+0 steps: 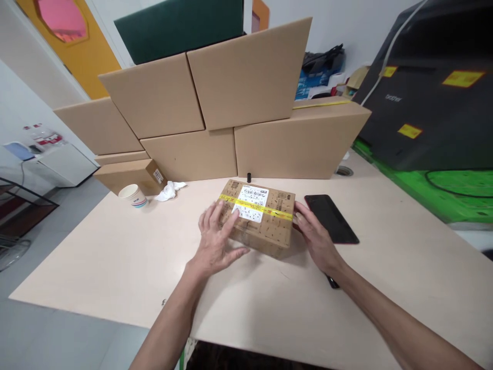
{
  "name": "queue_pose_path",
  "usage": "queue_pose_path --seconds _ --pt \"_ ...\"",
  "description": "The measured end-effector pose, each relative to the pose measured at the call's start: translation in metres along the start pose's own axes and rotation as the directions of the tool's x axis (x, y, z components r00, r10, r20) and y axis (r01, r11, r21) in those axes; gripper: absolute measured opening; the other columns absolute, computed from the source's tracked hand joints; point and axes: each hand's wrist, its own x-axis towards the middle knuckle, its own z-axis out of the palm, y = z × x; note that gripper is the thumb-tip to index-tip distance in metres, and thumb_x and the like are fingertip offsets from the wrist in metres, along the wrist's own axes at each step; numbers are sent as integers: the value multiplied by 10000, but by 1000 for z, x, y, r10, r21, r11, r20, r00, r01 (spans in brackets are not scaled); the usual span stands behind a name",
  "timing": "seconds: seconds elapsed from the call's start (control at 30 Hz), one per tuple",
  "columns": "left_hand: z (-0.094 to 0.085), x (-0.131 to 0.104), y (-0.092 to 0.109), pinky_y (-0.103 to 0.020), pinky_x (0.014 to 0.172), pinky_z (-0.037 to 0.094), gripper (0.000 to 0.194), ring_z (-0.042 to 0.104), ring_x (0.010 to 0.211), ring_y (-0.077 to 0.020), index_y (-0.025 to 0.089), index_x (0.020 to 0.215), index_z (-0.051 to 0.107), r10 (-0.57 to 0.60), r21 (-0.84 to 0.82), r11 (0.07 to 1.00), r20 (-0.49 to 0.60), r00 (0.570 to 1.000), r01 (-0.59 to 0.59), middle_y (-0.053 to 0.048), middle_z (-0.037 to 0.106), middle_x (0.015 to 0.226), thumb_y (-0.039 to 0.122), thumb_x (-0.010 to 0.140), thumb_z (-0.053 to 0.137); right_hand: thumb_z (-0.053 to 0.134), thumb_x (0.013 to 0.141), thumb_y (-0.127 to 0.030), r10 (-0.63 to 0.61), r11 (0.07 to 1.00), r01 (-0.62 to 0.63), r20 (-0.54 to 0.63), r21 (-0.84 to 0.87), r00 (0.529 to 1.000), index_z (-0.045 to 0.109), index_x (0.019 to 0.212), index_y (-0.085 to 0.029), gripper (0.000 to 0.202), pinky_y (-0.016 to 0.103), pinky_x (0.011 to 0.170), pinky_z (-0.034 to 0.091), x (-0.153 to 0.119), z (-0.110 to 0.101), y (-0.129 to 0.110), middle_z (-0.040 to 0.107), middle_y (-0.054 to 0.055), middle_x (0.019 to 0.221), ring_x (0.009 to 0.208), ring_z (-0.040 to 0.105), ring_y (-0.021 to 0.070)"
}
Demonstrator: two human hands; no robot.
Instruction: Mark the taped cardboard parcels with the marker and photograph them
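Note:
A small brown cardboard box [275,234] with a white label and yellow tape across its top sits on the pale table [127,262]. At its left front corner is my left hand [217,236], fingers spread, with fingertips on the top and left edge and the thumb low by the front side. My right hand [316,236] is at the box's right side, its fingertips against the end of the tape; the thing between them, if any, is too small to make out. Beneath my right wrist, a dark object [332,281] is mostly hidden.
Large cartons [246,77] are stacked along the back. A black tablet [333,218] lies right of the box. A paper cup [133,196], crumpled tissue [169,190] and long carton [131,177] are at the left. A small black cylinder [249,178] stands behind the box.

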Motion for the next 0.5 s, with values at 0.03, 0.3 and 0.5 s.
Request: queue_pose_path --seconds 0.03,0.3,0.5 --pt "-3 2 -3 -762 1210 33 974 110 1558 -540 392 1573 420 -54 31 998 72 996 52 -128 211 1705 608 723 844 553 962 -672 12 1000 -13 -36 -11 999 402 1565 -409 675 588 1309 215 1 1 -2 401 -15 1691 1609 243 302" --pt "2 3 -18 -656 1251 242 1209 76 1615 -462 287 1668 123 -427 -317 842 98 899 436 -185 -11 1745 545 740 853 602 958 -624 90 996 -89 -16 22 996 397 1584 -347 714 561 1301 250 0 8 -7 383 29 1702 1594 298 288" --pt "-1 8 -4 -481 1008 538 1039 644 1133 -279 299 1622 293 -461 -470 797 -71 884 378 -149 527 1512 539 771 839 546 974 -628 44 992 -38 -51 121 998 481 1532 -362 621 536 1289 300 3 3 -17 425 3 1680 1583 326 294"
